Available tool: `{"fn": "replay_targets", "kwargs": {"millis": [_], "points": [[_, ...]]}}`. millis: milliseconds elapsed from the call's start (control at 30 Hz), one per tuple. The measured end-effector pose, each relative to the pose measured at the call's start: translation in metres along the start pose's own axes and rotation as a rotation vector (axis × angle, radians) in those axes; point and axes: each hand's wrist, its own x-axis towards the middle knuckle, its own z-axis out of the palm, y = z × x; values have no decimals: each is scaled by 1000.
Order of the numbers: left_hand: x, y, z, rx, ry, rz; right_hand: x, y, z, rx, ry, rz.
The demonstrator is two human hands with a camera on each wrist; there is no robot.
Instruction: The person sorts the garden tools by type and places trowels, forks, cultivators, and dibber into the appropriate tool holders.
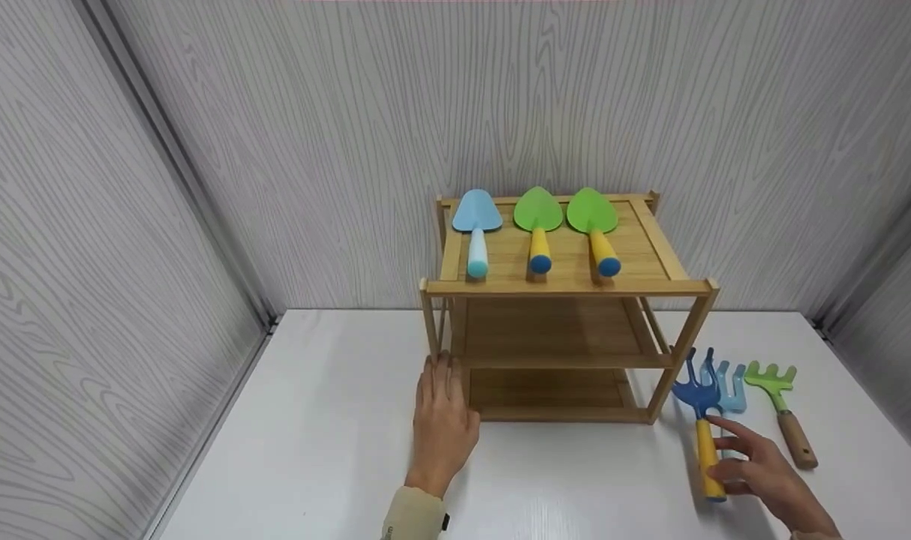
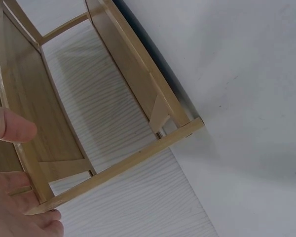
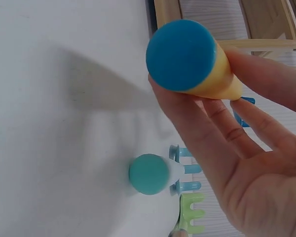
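Observation:
My right hand [image 1: 763,469] holds a toy garden rake [image 1: 707,457] by its yellow handle, thumb on one side and fingers on the other. Its dark blue prongs point away, overlapping a light blue rake [image 1: 733,394] behind. The right wrist view shows the handle's blue end cap [image 3: 181,55] close up, raised over the white table. At the front left post of a three-tier wooden rack [image 1: 568,287], my left hand [image 1: 444,427] grips the frame. In the left wrist view its thumb [image 2: 15,126] lies across from the fingers, around the wood.
On the rack's top tier lie a light blue trowel [image 1: 476,214] and two green trowels [image 1: 538,210] with yellow handles. A green rake [image 1: 782,401] with a brown handle lies at the right of the white table [image 1: 335,420]. Grey wood-grain panels [image 1: 335,135] stand behind and beside.

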Motion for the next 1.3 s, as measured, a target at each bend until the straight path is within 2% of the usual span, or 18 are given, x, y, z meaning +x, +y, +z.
{"fn": "replay_targets", "kwargs": {"millis": [267, 700, 933, 1100, 1300], "points": [[0, 0, -1, 33, -20, 3, -4, -1, 0, 46, 18, -6], [3, 0, -3, -4, -20, -17, -11, 5, -2, 87, 53, -17], [3, -2, -1, 12, 21, 22, -17, 9, 0, 118, 93, -75], [3, -2, 1, -28, 30, 9, -19, 7, -2, 106, 89, -82], [2, -1, 1, -20, 12, 9, -23, 11, -2, 109, 107, -99]]}}
